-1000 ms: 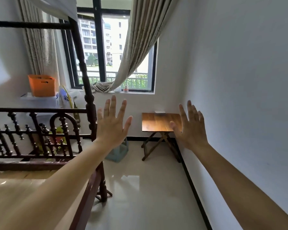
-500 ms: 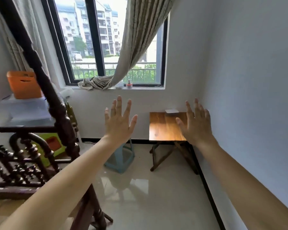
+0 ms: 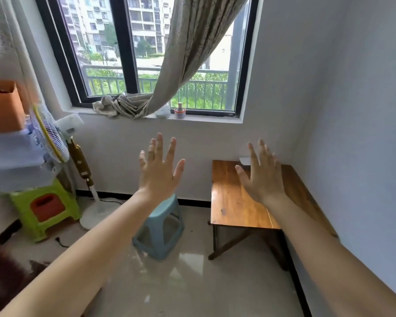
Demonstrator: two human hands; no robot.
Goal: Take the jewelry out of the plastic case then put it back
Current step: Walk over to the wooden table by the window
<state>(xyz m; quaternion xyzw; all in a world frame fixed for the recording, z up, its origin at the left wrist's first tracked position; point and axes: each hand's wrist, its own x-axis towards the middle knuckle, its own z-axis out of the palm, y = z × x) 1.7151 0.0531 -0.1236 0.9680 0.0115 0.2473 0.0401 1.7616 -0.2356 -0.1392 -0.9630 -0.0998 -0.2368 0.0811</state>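
Observation:
A small pale plastic case (image 3: 244, 160) lies at the far edge of a wooden folding table (image 3: 231, 197) against the right wall; my right hand partly covers it. No jewelry can be made out at this distance. My left hand (image 3: 158, 170) is raised in front of me, fingers spread, holding nothing, left of the table and above a stool. My right hand (image 3: 262, 177) is raised over the table's far half, fingers spread and empty. Both hands are well short of the case, in the air.
A light blue plastic stool (image 3: 160, 229) stands on the tiled floor left of the table. A standing fan (image 3: 50, 136), a green stool (image 3: 44, 209) and stacked boxes crowd the left wall. A curtain (image 3: 188, 53) drapes onto the window sill, where a small jar (image 3: 180, 112) sits.
I have moved forward past the dark wooden bed frame, which has left the view. The table, stool and window are nearer. Both hands stay raised and open.

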